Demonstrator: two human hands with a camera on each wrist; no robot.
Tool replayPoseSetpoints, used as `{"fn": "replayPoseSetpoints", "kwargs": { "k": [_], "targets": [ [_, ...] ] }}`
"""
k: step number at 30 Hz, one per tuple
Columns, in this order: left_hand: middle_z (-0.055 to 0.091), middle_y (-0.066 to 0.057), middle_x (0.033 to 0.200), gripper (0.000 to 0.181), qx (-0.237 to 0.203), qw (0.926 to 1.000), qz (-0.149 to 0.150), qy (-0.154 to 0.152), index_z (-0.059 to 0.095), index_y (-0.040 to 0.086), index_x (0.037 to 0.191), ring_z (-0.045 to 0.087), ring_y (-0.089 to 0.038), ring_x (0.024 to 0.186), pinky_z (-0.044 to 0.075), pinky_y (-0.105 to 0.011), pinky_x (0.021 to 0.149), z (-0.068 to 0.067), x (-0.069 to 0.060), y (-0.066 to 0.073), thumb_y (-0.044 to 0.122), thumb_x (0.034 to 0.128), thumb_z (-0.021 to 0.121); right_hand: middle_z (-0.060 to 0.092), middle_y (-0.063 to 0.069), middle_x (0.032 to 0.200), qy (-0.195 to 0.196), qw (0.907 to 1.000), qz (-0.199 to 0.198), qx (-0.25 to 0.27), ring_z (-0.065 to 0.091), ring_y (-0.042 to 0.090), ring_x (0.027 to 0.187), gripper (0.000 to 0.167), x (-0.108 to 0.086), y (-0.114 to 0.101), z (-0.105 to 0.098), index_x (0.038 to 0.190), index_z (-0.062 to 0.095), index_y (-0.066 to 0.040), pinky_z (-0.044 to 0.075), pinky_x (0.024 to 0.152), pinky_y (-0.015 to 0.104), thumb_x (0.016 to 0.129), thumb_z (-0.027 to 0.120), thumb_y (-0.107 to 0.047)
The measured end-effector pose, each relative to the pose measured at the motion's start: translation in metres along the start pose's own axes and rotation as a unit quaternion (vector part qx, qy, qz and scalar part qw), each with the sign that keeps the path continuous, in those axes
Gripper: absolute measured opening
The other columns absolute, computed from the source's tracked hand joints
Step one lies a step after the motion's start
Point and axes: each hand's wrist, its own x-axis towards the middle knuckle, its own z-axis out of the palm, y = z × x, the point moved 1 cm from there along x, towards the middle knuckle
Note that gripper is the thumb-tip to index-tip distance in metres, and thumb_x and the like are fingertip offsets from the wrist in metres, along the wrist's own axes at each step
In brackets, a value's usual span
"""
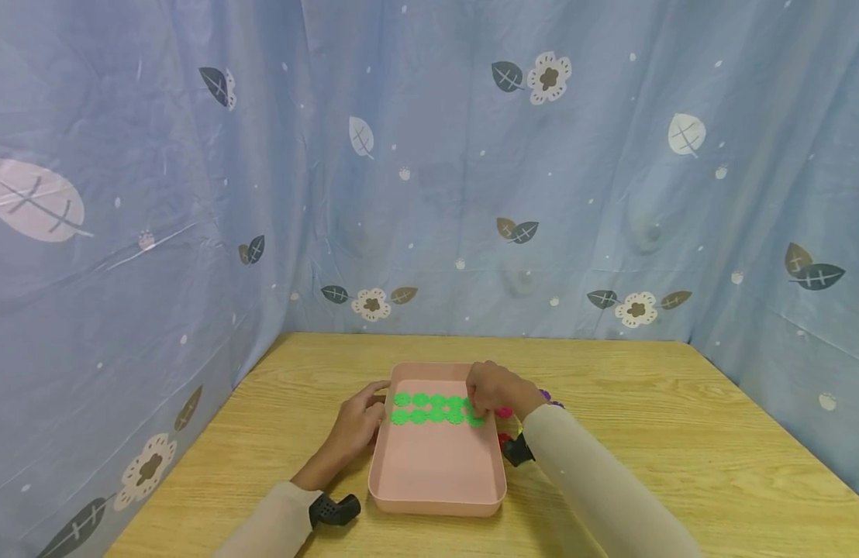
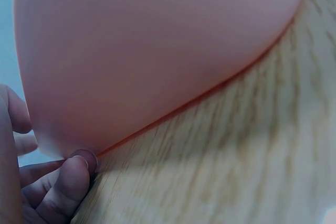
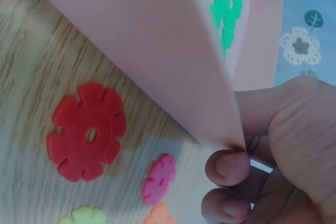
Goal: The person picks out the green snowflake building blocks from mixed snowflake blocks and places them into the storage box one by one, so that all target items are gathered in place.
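A shallow pink tray (image 1: 439, 465) lies between the hands, with two rows of green notched discs (image 1: 437, 415) across its far half. At its left side, toward the far corner, my left hand (image 1: 360, 418) holds the tray. The left wrist view shows bent fingertips (image 2: 79, 174) at the tray's lower edge and another finger against its wall. My right hand (image 1: 495, 387) grips the right wall near the far corner. One digit reaches inside, over the green discs, while curled fingertips (image 3: 227, 169) show outside. The right hand hides part of the rows' right end.
Outside the tray's right wall, a red notched disc (image 3: 86, 132), a pink one (image 3: 159, 179), a yellow-green one (image 3: 84, 215) and an orange one (image 3: 160, 214) lie on the wooden table (image 1: 653, 434). Purple discs (image 1: 557, 404) show beyond the right wrist. A blue patterned curtain (image 1: 436, 194) hangs behind.
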Motion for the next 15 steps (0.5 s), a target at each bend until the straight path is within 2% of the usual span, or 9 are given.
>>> {"fn": "replayPoseSetpoints", "kwargs": {
  "k": [7,12,15],
  "targets": [
    [0.072,-0.014,0.118,0.050,0.010,0.9999,0.002,0.000,0.057,0.011,0.143,0.066,-0.015,0.078,0.051,-0.030,0.063,0.001,-0.001,0.000,0.010,0.0947,0.045,0.063,-0.002,0.071,0.004,0.9999,0.007,0.006,0.053,0.017,0.077,0.022,0.000,0.001,0.001,0.064,0.071,-0.011,0.049,0.065,0.033,0.078,0.080,0.004],
    [0.072,-0.015,0.119,0.050,0.007,1.0000,0.002,0.000,0.057,0.012,0.143,0.066,-0.017,0.078,0.051,-0.031,0.060,-0.001,-0.002,0.001,0.011,0.0950,0.045,0.061,-0.004,0.065,0.009,0.9998,-0.014,-0.007,0.047,0.013,0.063,0.027,-0.001,0.000,-0.006,0.062,0.069,-0.013,0.043,0.056,0.031,0.078,0.067,0.009],
    [0.072,-0.015,0.119,0.050,0.001,1.0000,-0.001,0.005,0.058,0.012,0.142,0.066,-0.016,0.079,0.051,-0.031,0.061,-0.002,-0.003,0.000,0.011,0.0943,0.046,0.058,-0.005,0.065,0.014,0.9996,-0.024,-0.010,0.047,0.012,0.058,0.025,-0.005,-0.001,-0.014,0.065,0.066,-0.015,0.040,0.055,0.030,0.083,0.069,0.002]
  ]
}}
